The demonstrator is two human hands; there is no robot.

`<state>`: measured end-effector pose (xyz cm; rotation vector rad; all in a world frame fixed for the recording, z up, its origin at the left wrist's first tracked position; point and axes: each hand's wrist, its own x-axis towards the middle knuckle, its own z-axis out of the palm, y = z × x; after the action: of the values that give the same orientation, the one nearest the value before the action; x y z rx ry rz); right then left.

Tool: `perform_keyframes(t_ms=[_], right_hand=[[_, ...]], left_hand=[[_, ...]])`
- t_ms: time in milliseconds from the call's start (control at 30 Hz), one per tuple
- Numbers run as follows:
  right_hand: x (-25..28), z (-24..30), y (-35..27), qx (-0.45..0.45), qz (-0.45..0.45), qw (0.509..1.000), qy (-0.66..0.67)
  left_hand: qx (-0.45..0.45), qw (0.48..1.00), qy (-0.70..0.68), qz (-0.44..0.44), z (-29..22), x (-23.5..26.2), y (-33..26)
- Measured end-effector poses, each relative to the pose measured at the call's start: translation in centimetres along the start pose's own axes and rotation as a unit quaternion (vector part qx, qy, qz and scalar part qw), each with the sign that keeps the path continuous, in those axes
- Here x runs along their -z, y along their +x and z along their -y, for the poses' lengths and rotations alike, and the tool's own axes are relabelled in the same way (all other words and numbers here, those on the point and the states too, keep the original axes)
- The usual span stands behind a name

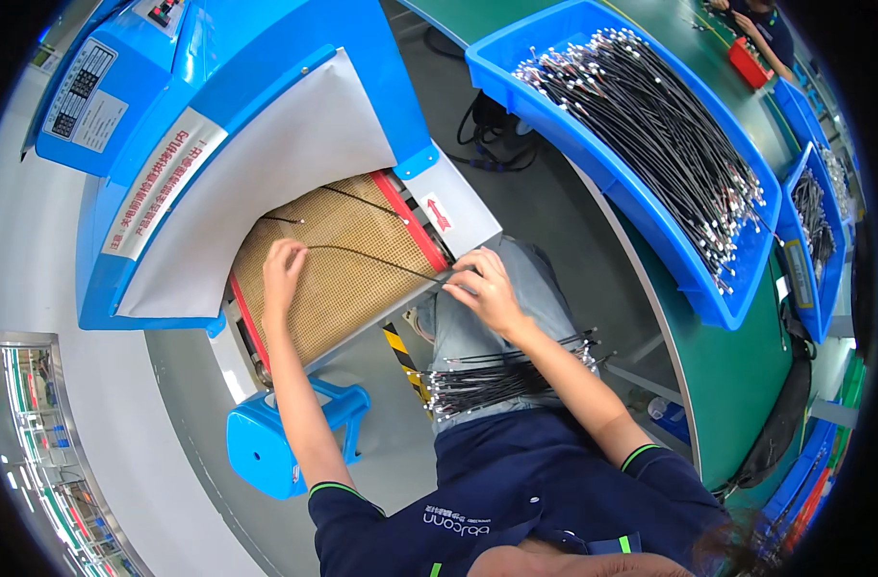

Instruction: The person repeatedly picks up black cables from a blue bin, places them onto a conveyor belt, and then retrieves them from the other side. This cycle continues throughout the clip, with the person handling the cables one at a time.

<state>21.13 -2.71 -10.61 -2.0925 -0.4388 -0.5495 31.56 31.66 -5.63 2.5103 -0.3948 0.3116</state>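
A thin black cable point(376, 258) stretches between my two hands over a tan mesh conveyor belt point(333, 298). My left hand point(283, 274) pinches its far-left end above the belt. Near the belt's right corner, my right hand point(485, 293) has its fingers closed on the other end. Two more cables lie on the mesh deeper in: one long cable point(367, 204) at the right and a short visible piece of cable point(283, 220) at the left, both partly under the white curtain point(294, 154). Across my lap rests a bundle of black cables point(496, 380) with white connectors.
A blue machine point(266, 58) surrounds the belt's opening. On the green table point(718, 385) at right stands a blue bin point(612, 183) heaped with black cables point(650, 125). A blue stool point(266, 452) sits below the belt. Another person's hand point(747, 24) shows at the far right.
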Motion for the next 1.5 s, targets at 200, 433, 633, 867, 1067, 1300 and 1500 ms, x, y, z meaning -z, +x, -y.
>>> perform_keyframes(t_ms=[200, 433, 633, 867, 1067, 1300, 1500], right_hand=[[-3.6, 0.1, 0.4, -0.010, -0.025, 0.999, -0.046], [-3.6, 1.0, 1.1, -0.044, -0.012, 0.994, -0.100], [1.3, 0.1, -1.8, -0.113, 0.068, 0.991, 0.035], [7.7, -2.7, -8.9, -0.154, 0.381, 0.911, -0.029], [7.5, -3.2, -12.1, -0.143, 0.361, 0.919, -0.072], [7.7, -2.7, -11.8, -0.155, 0.341, 0.927, -0.028], [9.9, -1.7, -10.3, -0.163, 0.332, 0.929, 0.015]], left_hand=[[-0.021, 0.999, 0.025, 0.032, 3.2, -1.0, 4.4], [0.012, 0.996, 0.069, 0.053, 4.0, -2.6, 5.8], [-0.005, 0.998, 0.044, -0.034, -1.7, -2.0, 3.0], [0.041, 0.988, -0.143, 0.033, -11.4, -6.2, -8.4], [0.113, 0.957, -0.213, 0.159, -14.6, -11.3, -15.4], [0.098, 0.957, -0.164, 0.220, -15.0, -13.3, -19.5], [0.102, 0.964, -0.125, 0.211, -14.1, -13.2, -20.1]])
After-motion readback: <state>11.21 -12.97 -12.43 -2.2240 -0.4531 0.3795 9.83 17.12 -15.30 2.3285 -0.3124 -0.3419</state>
